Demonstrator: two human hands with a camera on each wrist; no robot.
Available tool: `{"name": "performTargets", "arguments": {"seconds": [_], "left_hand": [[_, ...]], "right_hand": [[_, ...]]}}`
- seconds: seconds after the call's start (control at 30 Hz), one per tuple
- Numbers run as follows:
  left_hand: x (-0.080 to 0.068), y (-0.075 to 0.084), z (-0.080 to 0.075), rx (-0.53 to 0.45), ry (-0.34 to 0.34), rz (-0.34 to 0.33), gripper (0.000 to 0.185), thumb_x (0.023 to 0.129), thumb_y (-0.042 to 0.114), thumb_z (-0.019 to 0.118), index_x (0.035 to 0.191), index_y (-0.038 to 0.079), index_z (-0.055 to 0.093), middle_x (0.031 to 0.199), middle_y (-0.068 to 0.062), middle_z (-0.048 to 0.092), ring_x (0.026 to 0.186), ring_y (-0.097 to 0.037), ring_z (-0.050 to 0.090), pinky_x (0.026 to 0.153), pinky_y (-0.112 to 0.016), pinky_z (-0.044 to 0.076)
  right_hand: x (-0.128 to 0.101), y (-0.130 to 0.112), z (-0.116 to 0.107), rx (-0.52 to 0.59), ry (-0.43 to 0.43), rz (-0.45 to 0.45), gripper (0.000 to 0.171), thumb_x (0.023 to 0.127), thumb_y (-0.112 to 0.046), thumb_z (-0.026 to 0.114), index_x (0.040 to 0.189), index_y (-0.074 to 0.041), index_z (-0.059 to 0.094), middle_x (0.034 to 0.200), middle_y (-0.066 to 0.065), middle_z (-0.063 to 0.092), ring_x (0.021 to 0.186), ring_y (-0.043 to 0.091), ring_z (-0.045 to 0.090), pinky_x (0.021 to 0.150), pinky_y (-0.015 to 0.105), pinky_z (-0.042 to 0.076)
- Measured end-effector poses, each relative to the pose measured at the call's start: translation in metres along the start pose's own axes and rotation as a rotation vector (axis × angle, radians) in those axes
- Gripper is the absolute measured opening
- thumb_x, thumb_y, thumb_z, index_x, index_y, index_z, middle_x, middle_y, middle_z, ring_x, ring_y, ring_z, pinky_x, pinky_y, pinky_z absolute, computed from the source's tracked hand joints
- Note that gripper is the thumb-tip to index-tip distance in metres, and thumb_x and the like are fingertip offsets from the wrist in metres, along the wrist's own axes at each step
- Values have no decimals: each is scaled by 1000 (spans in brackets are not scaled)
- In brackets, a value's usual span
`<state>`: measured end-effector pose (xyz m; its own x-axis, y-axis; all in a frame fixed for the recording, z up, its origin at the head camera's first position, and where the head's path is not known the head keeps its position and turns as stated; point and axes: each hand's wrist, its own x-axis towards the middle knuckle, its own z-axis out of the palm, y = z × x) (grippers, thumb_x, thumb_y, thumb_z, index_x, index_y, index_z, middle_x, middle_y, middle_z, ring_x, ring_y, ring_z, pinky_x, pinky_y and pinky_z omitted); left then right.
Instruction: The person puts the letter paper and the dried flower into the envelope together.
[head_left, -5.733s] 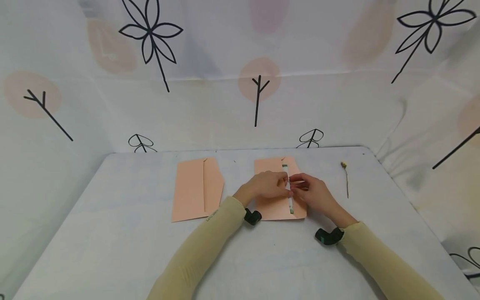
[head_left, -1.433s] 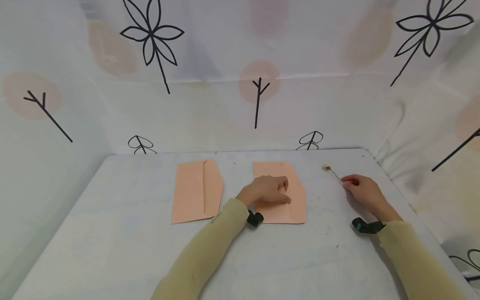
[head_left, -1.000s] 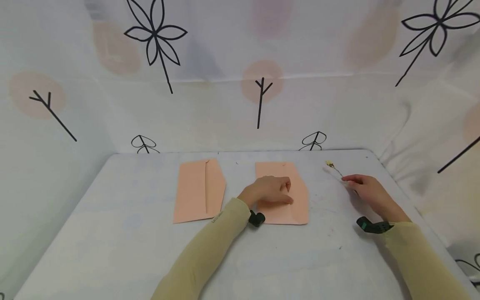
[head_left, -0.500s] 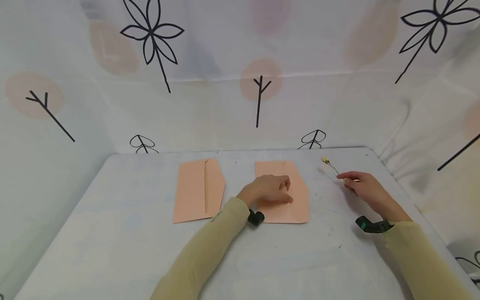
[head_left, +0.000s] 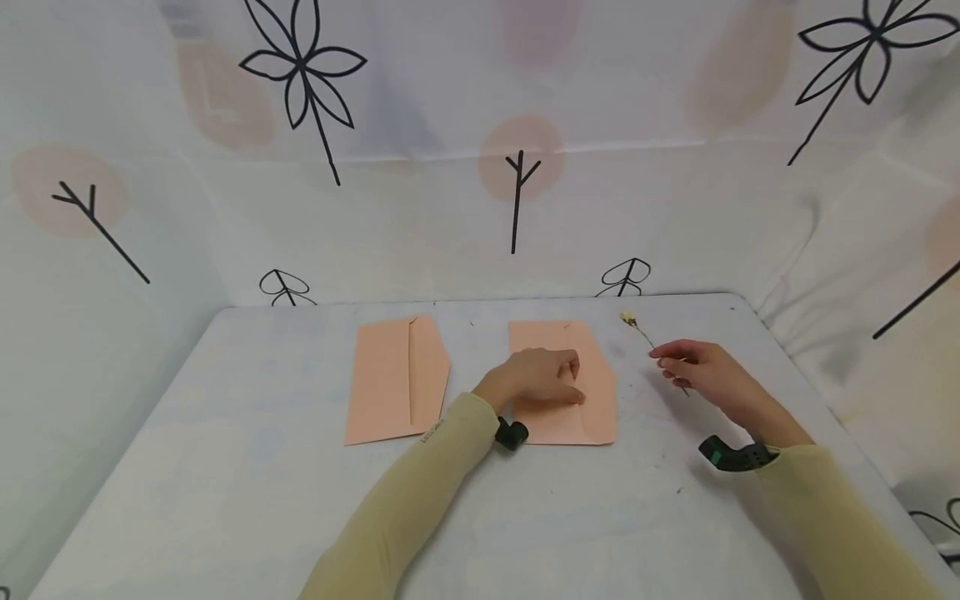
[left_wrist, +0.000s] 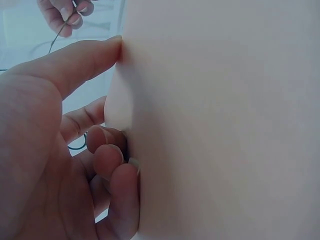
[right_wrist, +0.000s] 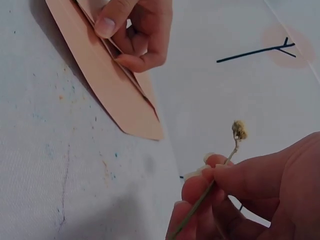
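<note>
Peach envelope [head_left: 592, 392] | flap edge hidden under left hand [head_left: 542, 377] | right hand [head_left: 701, 371] pinches stem [right_wrist: 200, 199]

peach envelopes [head_left: 396, 379], perhaps yellowish dried flower [head_left: 628, 318], pale-yellow sleeves [head_left: 408, 500]

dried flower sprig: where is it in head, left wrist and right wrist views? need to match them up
Head: the dried flower sprig is right of centre, pinched by the right hand, bud toward the far edge.
Left wrist: top-left corner, only a thin stem below the right hand's fingers.
Right wrist: lower right, bud up, stem between the fingers.
Shared landmark: the peach envelope under the left hand.
</note>
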<state>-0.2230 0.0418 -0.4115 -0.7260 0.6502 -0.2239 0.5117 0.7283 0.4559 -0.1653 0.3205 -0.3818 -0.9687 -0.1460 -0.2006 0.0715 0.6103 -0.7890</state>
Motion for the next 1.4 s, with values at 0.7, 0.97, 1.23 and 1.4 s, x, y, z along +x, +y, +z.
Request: {"name": "performTargets", "arguments": {"seconds": [0.7,0.97,1.23,1.4], "left_hand": [[1,0,-1,-2,-1,-8,33,88,53,69,102,28,53,64,6,48,68,-11,52,58,-25,35],[1,-1,0,18,6,8,33,88,53,69,103,29,53,67,5,49,68,-11,52,59,-25,35],[1,-1,0,13,5,14,33,89,53,68,104,29,53,69,5,50,69,-11,53,58,-25,35],[1,-1,-1,17,8,16,33,88,53,69,104,29,53,69,5,51,69,-11,53,58,-25,34]], "right_hand": [[1,-17,29,130,-92,-40,36,101,-12,57,129,10,52,111,22,64,95,24,65,81,35,56],[7,-23,42,127,-81,-38,32,100,-11,58,124,10,54,102,16,68,91,21,67,79,33,56],[12,-26,54,118,-84,-34,29,99,-10,58,121,9,57,103,15,69,91,20,67,78,34,56],[15,-28,60,106,-83,-9,28,98,-12,60,119,7,59,100,12,71,88,18,68,78,32,56]]}}
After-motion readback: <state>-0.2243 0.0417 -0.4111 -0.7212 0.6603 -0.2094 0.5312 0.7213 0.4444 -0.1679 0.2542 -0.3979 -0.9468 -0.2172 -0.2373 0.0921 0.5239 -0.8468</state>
